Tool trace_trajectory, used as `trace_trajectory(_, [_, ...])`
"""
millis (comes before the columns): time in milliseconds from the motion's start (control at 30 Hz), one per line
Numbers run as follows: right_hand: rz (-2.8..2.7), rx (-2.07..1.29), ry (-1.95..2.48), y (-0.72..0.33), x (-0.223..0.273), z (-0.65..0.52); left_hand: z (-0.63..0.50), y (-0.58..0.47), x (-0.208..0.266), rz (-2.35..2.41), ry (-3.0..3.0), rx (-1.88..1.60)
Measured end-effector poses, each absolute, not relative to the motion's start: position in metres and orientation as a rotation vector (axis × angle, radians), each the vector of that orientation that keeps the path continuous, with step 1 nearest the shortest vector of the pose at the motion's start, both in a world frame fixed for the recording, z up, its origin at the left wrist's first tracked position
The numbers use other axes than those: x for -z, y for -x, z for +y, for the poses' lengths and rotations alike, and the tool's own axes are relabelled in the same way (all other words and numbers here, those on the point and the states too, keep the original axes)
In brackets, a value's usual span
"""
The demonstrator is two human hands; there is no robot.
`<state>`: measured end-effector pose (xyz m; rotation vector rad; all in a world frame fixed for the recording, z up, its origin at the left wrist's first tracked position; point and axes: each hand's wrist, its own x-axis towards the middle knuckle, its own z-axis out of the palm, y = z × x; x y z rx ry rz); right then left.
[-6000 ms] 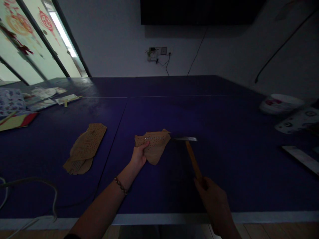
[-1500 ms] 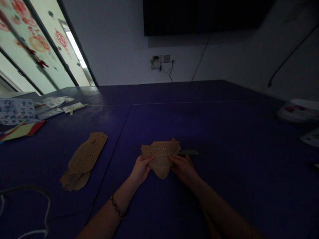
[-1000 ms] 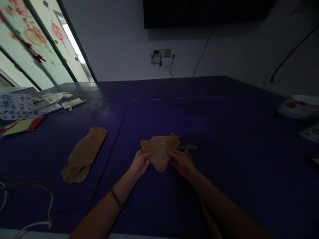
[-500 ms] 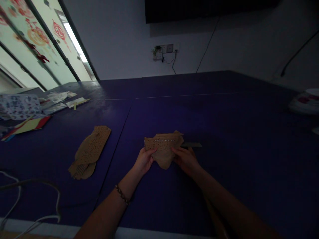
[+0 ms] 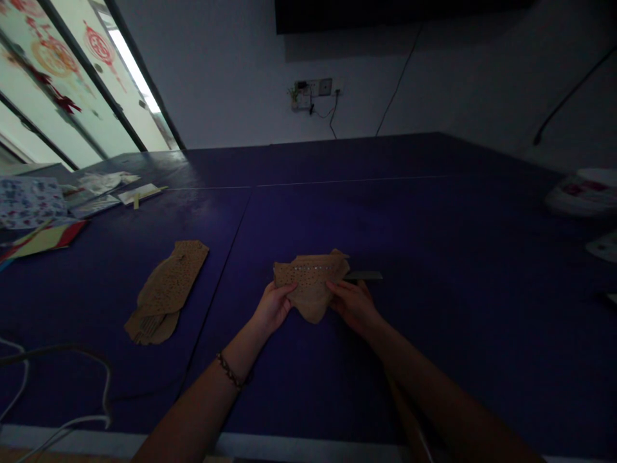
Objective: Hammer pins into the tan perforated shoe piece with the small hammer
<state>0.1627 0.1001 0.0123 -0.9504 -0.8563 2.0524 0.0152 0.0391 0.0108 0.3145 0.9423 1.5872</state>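
Note:
Between my two hands is a brown piece of cardboard pierced with many small holes, some showing light in a row near its top edge. My left hand pinches its left side, thumb on the front. My right hand grips the right side the same way, its lower fingers hidden behind. A flat, greyish strip sticks out to the right past my right hand; whether I hold it or it lies on the table I cannot tell. Further left rests a stack of similar holed cardboard pieces.
The purple table reaches back to the wall. Papers, a patterned bag and coloured sheets lie at the far left. Cables loop at the front left. A whitish bundle sits at the right edge.
The whole view has shifted slightly, so everything appears a little further left and higher. Both hands keep the same hold on the cardboard.

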Motion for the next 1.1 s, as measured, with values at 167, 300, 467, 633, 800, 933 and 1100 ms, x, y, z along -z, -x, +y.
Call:
trace_trajectory(167, [-0.847,-2.048,0.951,-0.1627,-0.0113,0.1003,0.0392,-0.0146,-0.01,0.943,-0.312,-1.566])
trace_trajectory(300, [-0.835,-2.037,0.971,-0.1629,-0.0104,0.1003,0.0388,-0.0151,-0.0104,0.935,-0.314,-1.579])
trace_trajectory(467, [-0.845,-2.023,0.971,-0.1626,-0.0109,0.0998,0.0392,-0.0147,-0.0095,0.937,-0.313,-1.582])
trace_trajectory(633, [-0.839,-2.027,0.971,-0.163,-0.0103,0.1007,0.0397,-0.0144,-0.0077,0.929,-0.325,-1.575])
trace_trajectory(800, [-0.837,-2.041,0.956,-0.1636,-0.011,0.1006,0.0396,-0.0143,-0.0063,0.923,-0.321,-1.578])
trace_trajectory(933, [-0.819,-2.049,0.955,-0.1635,-0.0133,0.0999,0.0393,-0.0141,-0.0065,0.913,-0.329,-1.568])
trace_trajectory(1100, [-0.792,-2.058,0.976,-0.1632,-0.0144,0.1009,0.0393,-0.0145,-0.0074,0.888,-0.341,-1.574])
